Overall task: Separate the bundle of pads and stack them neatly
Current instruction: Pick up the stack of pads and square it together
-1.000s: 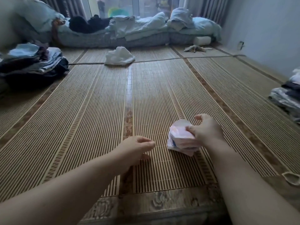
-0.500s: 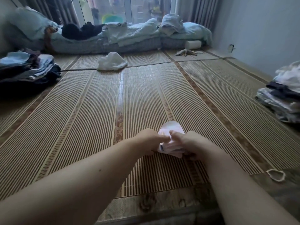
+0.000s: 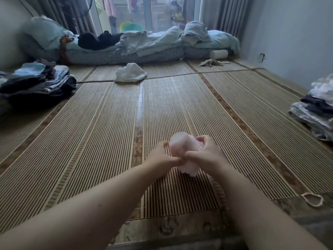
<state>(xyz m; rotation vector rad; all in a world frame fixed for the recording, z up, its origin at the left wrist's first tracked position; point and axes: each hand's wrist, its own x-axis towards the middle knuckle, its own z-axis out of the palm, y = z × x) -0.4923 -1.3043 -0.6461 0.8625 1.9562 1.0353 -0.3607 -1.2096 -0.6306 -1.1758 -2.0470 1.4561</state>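
Both hands are seen in the head view, raised over the bamboo mat. Right hand: fingers curled around the bundle of pads, thumb pinched onto its near edge. Left hand: fingertips pinched onto the bundle's left edge, touching the right thumb. The pale pink bundle is held between the two hands, apparently just off the mat; contact underneath cannot be told because of blur.

Step is judged to be the start of separation; no stack is yet seen on the mat.

Risk: if the edges are pulled apart too sharply, several pads could be released together and scattered, or one could be torn.

Containers: a green basin is noted behind the window glass; its contents cannot be seen.
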